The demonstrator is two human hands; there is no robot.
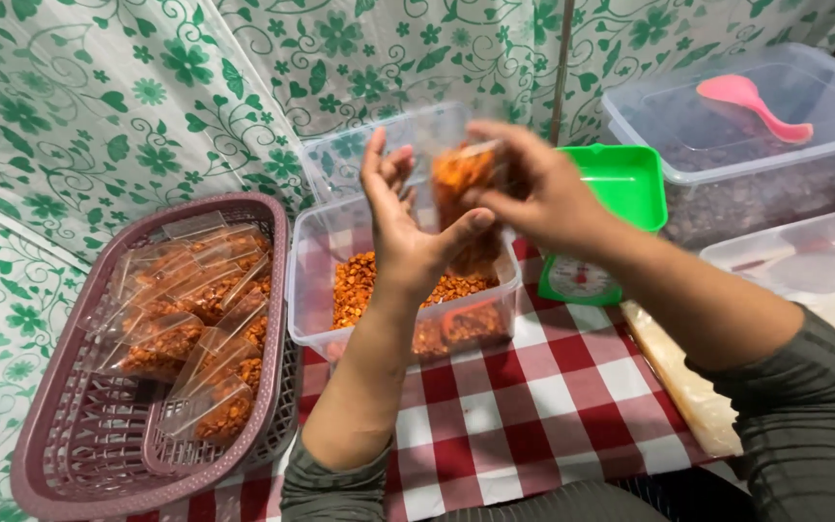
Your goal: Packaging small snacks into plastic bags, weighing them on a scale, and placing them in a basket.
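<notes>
Covering the table is a red and white checked cloth [533, 406], and that is the biggest thing. A pink basket [50, 454] sits at its left edge, and small filled bags [200, 319] lie in it. A clear tub [326, 290] of orange bits stands in the middle, just right of the basket and touching it. A green scale [620, 193] stands behind the tub on the right. A big lidded box [823, 145] with a pink scoop [751, 101] on top sits at the far right corner.

Both hands are up in the air over the tub. The small clear bag [466, 188] of orange bits is between them, standing tall with its open end up. The right hand [553, 198] pinches the bag near the top from the right side. The left hand [403, 217] is just left of the bag, fingers up and spread, thumb pressing the bag's lower side. The picture is blurry here, so I cannot tell how tight it holds. The basket is on the left hand's side, with open room at its near end
</notes>
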